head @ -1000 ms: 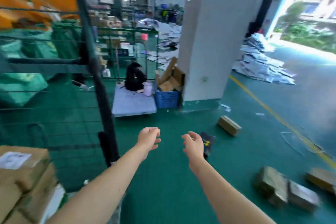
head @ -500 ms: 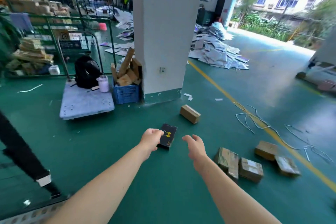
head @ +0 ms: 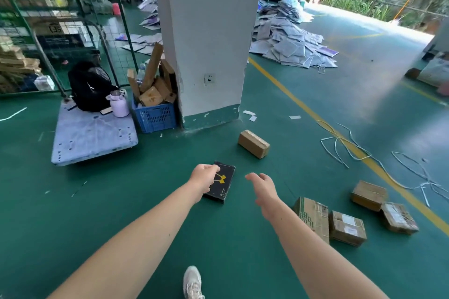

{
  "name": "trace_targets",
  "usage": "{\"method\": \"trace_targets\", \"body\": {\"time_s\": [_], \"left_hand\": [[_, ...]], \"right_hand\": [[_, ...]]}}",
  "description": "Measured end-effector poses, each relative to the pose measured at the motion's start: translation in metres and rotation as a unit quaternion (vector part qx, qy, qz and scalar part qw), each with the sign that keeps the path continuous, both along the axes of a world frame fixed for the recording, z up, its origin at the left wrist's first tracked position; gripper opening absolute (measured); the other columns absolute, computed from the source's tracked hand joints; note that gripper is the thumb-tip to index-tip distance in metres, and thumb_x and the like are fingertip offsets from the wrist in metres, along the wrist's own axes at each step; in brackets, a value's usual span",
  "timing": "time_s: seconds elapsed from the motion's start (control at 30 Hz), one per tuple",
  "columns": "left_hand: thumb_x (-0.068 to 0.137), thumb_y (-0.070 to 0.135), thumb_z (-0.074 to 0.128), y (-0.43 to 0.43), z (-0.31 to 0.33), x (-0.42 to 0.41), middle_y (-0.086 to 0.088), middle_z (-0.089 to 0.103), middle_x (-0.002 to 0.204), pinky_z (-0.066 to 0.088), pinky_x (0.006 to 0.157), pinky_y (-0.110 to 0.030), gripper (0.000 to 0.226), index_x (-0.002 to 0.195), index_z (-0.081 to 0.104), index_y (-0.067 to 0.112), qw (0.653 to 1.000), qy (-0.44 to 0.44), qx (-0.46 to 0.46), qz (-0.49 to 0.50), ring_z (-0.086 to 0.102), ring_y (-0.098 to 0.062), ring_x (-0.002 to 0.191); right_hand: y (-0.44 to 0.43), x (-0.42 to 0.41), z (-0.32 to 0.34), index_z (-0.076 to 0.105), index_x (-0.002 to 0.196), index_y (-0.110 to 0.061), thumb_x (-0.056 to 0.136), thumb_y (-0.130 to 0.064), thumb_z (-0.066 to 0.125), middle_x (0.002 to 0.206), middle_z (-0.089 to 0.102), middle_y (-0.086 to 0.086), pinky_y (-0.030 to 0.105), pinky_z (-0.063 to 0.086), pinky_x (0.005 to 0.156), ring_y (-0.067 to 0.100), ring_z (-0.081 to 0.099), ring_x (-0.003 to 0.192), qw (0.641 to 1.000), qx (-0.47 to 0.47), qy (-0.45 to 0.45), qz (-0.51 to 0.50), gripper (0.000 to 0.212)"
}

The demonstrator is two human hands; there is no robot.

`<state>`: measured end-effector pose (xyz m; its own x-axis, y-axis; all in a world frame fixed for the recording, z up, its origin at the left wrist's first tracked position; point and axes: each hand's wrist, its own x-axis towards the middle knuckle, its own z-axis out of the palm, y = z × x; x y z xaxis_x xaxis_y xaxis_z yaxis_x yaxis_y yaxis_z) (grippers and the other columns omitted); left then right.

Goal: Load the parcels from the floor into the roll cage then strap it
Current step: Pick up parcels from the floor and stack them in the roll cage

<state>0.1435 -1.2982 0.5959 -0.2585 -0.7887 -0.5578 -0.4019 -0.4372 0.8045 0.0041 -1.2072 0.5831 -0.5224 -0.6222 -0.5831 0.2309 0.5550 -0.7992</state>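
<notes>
Several parcels lie on the green floor. A flat black parcel (head: 223,185) with a yellow mark lies just beyond my hands. A brown box (head: 254,143) sits farther off near the pillar. More taped cardboard boxes (head: 347,228) cluster at the right. My left hand (head: 204,177) hangs loosely curled in the air and overlaps the black parcel's near-left edge in view; it holds nothing. My right hand (head: 263,192) is spread and relaxed, empty, to the right of that parcel. The roll cage is out of view.
A white pillar (head: 209,31) stands ahead with a blue crate (head: 155,116) of cardboard scraps at its foot. A grey platform trolley (head: 92,133) carries a black backpack and a bottle. Loose white strapping (head: 340,145) lies across the yellow line. My shoe (head: 193,281) shows below.
My view has swung right, away from the roll cage and its boxes, and closer to the floor parcels. Both empty hands have come nearer the black parcel.
</notes>
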Motion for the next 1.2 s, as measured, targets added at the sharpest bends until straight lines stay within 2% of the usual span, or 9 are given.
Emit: {"method": "trace_targets", "body": {"time_s": [0.13, 0.2, 0.43, 0.57, 0.77, 0.87, 0.97, 1.07, 1.2], "left_hand": [[0.097, 0.025, 0.051, -0.084, -0.003, -0.036, -0.004, 0.046, 0.092, 0.035, 0.06, -0.027, 0.015, 0.083, 0.05, 0.021, 1.0, -0.007, 0.008, -0.023, 0.042, -0.021, 0.088], [0.098, 0.025, 0.051, -0.123, -0.003, -0.051, -0.002, 0.045, 0.086, 0.034, 0.059, -0.026, 0.01, 0.089, 0.053, 0.02, 0.999, -0.013, 0.007, -0.031, 0.042, -0.021, 0.088], [0.099, 0.025, 0.05, -0.232, -0.02, -0.1, -0.003, 0.048, 0.091, 0.042, 0.082, -0.033, 0.01, 0.104, 0.052, 0.017, 0.998, -0.038, 0.023, -0.048, 0.047, -0.022, 0.092], [0.098, 0.025, 0.049, -0.298, -0.043, -0.137, -0.003, 0.047, 0.092, 0.043, 0.084, -0.034, 0.011, 0.1, 0.049, 0.015, 0.997, -0.048, 0.035, -0.044, 0.049, -0.023, 0.094], [0.095, 0.029, 0.053, -0.409, -0.097, -0.213, -0.006, 0.055, 0.125, 0.045, 0.103, -0.042, 0.023, 0.115, 0.053, 0.018, 0.996, -0.072, 0.061, -0.003, 0.054, -0.026, 0.121], [0.094, 0.029, 0.053, -0.457, -0.12, -0.254, -0.005, 0.056, 0.128, 0.043, 0.107, -0.045, 0.024, 0.116, 0.054, 0.019, 0.992, -0.095, 0.079, 0.012, 0.053, -0.025, 0.122], [0.094, 0.031, 0.054, -0.5, -0.154, -0.287, -0.001, 0.056, 0.129, 0.043, 0.106, -0.043, 0.036, 0.128, 0.052, 0.019, 0.988, -0.117, 0.101, 0.021, 0.054, -0.021, 0.12], [0.095, 0.032, 0.053, -0.528, -0.199, -0.305, 0.002, 0.054, 0.129, 0.044, 0.105, -0.043, 0.039, 0.132, 0.05, 0.02, 0.982, -0.134, 0.13, 0.014, 0.054, -0.02, 0.119], [0.095, 0.031, 0.055, -0.553, -0.283, -0.311, 0.001, 0.054, 0.132, 0.043, 0.106, -0.043, 0.041, 0.134, 0.049, 0.018, 0.969, -0.171, 0.177, -0.003, 0.053, -0.02, 0.121]], "right_hand": [[-0.081, -0.034, -0.001, 0.024, 0.156, -0.018, 0.095, -0.032, 0.059, 0.158, 0.032, 0.005, 0.044, 0.035, 0.113, 0.027, 0.037, 0.14, 1.0, 0.006, 0.0, -0.021, 0.072], [-0.115, -0.048, -0.001, 0.024, 0.156, -0.018, 0.095, -0.032, 0.059, 0.158, 0.032, 0.004, 0.045, 0.034, 0.114, 0.027, 0.037, 0.14, 0.999, 0.003, -0.004, -0.034, 0.072], [-0.22, -0.097, -0.013, 0.025, 0.156, -0.019, 0.096, -0.032, 0.057, 0.157, 0.033, 0.004, 0.044, 0.037, 0.11, 0.03, 0.04, 0.136, 0.998, 0.036, -0.024, -0.041, 0.07], [-0.293, -0.136, -0.037, 0.024, 0.156, -0.017, 0.096, -0.031, 0.058, 0.157, 0.033, 0.004, 0.043, 0.037, 0.11, 0.028, 0.04, 0.136, 0.998, 0.046, -0.023, -0.025, 0.07], [-0.415, -0.222, -0.089, 0.025, 0.156, -0.017, 0.095, -0.032, 0.059, 0.158, 0.032, 0.003, 0.045, 0.037, 0.111, 0.027, 0.04, 0.137, 0.996, 0.084, -0.037, 0.021, 0.071], [-0.468, -0.27, -0.113, 0.025, 0.156, -0.016, 0.096, -0.032, 0.058, 0.155, 0.034, 0.003, 0.039, 0.042, 0.1, 0.024, 0.045, 0.12, 0.991, 0.118, -0.049, 0.038, 0.07], [-0.512, -0.309, -0.147, 0.025, 0.156, -0.017, 0.096, -0.032, 0.058, 0.156, 0.033, 0.002, 0.038, 0.046, 0.092, 0.024, 0.046, 0.121, 0.987, 0.144, -0.052, 0.051, 0.071], [-0.536, -0.331, -0.19, 0.025, 0.156, -0.016, 0.096, -0.031, 0.057, 0.156, 0.034, 0.003, 0.044, 0.04, 0.109, 0.026, 0.042, 0.134, 0.98, 0.183, -0.06, 0.054, 0.069], [-0.556, -0.342, -0.268, 0.025, 0.156, -0.016, 0.096, -0.03, 0.058, 0.158, 0.032, 0.004, 0.045, 0.035, 0.114, 0.027, 0.038, 0.14, 0.963, 0.251, -0.085, 0.052, 0.069]]}}
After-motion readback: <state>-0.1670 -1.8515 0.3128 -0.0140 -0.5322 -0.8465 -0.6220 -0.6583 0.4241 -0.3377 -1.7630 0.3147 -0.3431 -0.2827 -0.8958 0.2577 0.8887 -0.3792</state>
